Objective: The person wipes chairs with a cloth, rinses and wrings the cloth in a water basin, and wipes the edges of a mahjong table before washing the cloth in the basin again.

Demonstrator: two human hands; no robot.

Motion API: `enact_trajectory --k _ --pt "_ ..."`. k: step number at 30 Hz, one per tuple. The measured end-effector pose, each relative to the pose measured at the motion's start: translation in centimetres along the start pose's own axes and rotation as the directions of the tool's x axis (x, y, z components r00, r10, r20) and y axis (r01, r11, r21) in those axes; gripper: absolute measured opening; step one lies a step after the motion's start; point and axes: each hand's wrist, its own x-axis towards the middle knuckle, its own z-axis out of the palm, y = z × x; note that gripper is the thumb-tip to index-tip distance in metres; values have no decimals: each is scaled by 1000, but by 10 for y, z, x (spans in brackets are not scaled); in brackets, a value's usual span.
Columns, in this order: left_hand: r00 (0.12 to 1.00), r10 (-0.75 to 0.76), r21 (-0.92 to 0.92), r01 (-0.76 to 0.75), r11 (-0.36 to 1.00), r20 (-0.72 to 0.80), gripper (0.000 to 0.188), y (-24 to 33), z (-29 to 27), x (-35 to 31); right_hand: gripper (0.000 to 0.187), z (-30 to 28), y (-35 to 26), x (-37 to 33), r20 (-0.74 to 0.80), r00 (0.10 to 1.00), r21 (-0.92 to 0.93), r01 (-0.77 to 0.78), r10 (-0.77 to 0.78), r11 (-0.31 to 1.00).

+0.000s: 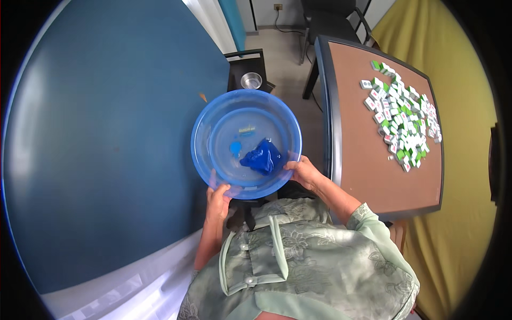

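A round, translucent blue plastic basin [201, 140] is held in front of my body. Inside it lies a crumpled, shiny dark blue cloth [262, 158], wet-looking, to the right of the basin's middle. My left hand [217, 200] is closed on the near left part of the rim, thumb on the inner side. On the near right, my right hand [304, 172] grips the same rim with its thumb over the edge. The fingers of both hands are partly hidden beneath or behind the basin wall. What looks like clear water covers the basin's bottom.
A large blue panel [117, 133] stands close on the left. To the right is a brown-topped table [357, 176] with scattered green-and-white mahjong tiles [405, 120]. Beyond the basin are a black stand [240, 69] with a metal bowl [251, 81] and a black chair [330, 24].
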Motion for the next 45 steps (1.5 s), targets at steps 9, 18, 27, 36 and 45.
enact_trajectory --k 9,18,27,36,45 --pt "989 -40 -115 23 993 -143 89 1 13 102 34 -21 -50 135 53 991 -73 -121 125 990" --pt "917 -233 -351 113 930 -322 89 0 63 192 35 -42 -133 226 151 987 -319 -5 56 948" --pt "958 -142 -261 75 963 -248 91 5 88 255 33 -62 -177 269 108 989 -371 -56 103 927" --pt "949 -187 -349 91 933 -254 79 -19 95 314 36 -86 -205 301 26 975 -168 -215 222 962" --pt "917 -350 -442 237 865 -193 83 -48 105 396 32 -122 -233 377 -68 964 -238 -265 256 934"
